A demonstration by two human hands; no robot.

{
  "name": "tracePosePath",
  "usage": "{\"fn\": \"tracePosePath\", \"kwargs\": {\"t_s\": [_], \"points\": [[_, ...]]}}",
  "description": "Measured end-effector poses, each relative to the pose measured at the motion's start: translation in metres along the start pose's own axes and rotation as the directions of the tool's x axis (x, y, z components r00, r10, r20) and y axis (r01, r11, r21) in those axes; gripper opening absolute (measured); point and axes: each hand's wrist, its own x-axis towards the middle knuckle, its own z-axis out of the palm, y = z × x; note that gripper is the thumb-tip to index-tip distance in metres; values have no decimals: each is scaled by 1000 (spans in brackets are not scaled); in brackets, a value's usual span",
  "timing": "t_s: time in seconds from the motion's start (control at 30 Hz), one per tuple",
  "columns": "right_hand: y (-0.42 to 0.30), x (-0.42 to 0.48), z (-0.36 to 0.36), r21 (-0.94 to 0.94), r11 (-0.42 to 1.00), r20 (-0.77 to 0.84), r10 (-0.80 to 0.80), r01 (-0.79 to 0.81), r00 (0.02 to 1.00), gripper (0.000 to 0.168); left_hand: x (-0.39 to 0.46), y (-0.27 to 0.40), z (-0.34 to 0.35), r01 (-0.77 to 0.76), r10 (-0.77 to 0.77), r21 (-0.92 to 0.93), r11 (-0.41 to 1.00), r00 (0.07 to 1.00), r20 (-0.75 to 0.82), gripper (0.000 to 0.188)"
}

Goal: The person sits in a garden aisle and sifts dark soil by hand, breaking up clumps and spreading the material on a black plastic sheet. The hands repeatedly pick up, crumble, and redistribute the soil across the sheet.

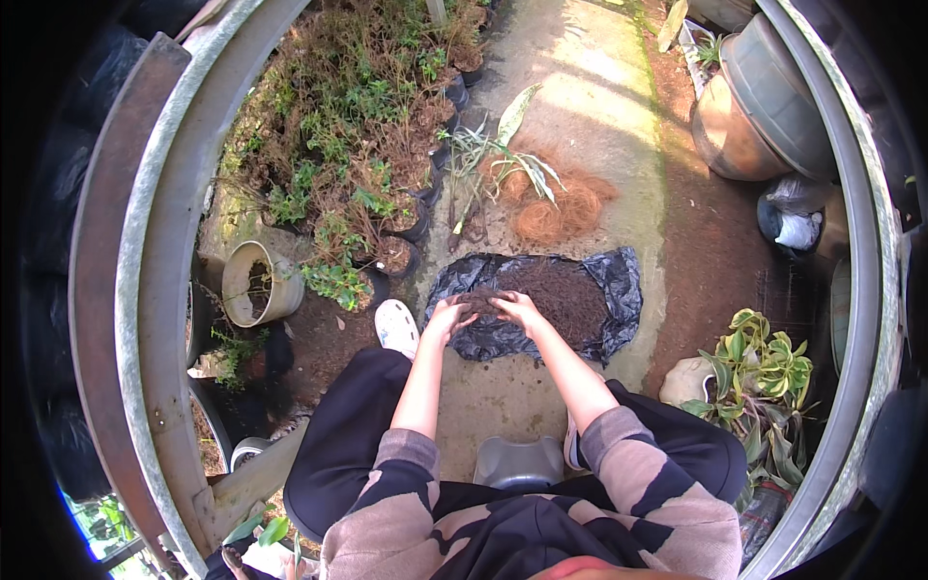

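Note:
My left hand (449, 316) and my right hand (516, 307) hold a clump of dark soil (480, 301) between them, above the left part of a crumpled black plastic sheet (622, 279). A heap of loose dark soil (565, 297) lies on the sheet, right beside my right hand. Beyond the sheet, brown coir-like fibre (558, 210) lies in a tangled pile on the concrete path. Uprooted plants with pale variegated leaves (535, 170) rest on and beside the fibre, their roots towards me.
Potted plants (362, 145) crowd the left of the path. A white bucket (290, 290) stands nearer on that side. Large tubs (779, 94) and a variegated plant (754, 355) stand at the right. A grey plastic stool (519, 462) is beneath me.

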Motion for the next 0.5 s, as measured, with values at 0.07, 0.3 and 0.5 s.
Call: {"fn": "tracePosePath", "kwargs": {"t_s": [0.07, 0.3, 0.5], "points": [[12, 9, -5, -32, 999, -12, -10, 10, 1000, 40, 5, -5, -2, 4, -3, 17, 1000, 999, -42, 34], [33, 22, 5, -355, 935, -324, -137, 14, 936, 20, 18, -22, 11, 1, 37, 150, 989, 967, -251, 36], [39, 23, 4, -361, 930, -423, -230, 69, 876, 16, 25, -25, 14, -66, 39, -67, 996, 939, -343, 35]]}}
